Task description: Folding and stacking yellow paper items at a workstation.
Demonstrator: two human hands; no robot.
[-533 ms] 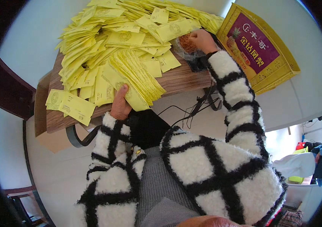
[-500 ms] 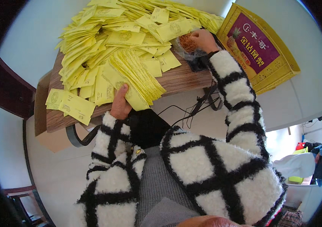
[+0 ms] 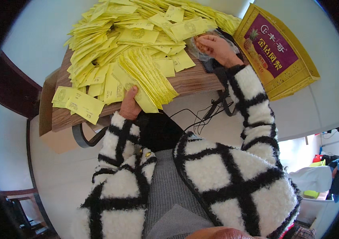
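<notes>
My left hand (image 3: 130,104) is closed round the lower end of a fanned stack of yellow paper envelopes (image 3: 145,79), thumb on top. The stack slants over the near edge of the wooden table. My right hand (image 3: 219,48) is over a clear plastic bag (image 3: 195,51) of thin orange-brown strands that look like rubber bands. Its thumb and fingers are pinched together, and whatever lies between them is too small to make out. A large heap of similar yellow envelopes (image 3: 97,51) covers the table behind and left of the held stack.
A yellow and purple carton (image 3: 271,51) stands at the right, beside the bag. Several loose envelopes (image 3: 84,105) lie on the near left corner of the wooden table (image 3: 197,81). Black cables (image 3: 201,117) hang below it, and a cardboard box (image 3: 48,107) is at the left.
My right hand has lifted slightly out of the bag, its fingers now more visible and pinched. My left hand keeps its grip on the stack. The whole view has shifted a little.
</notes>
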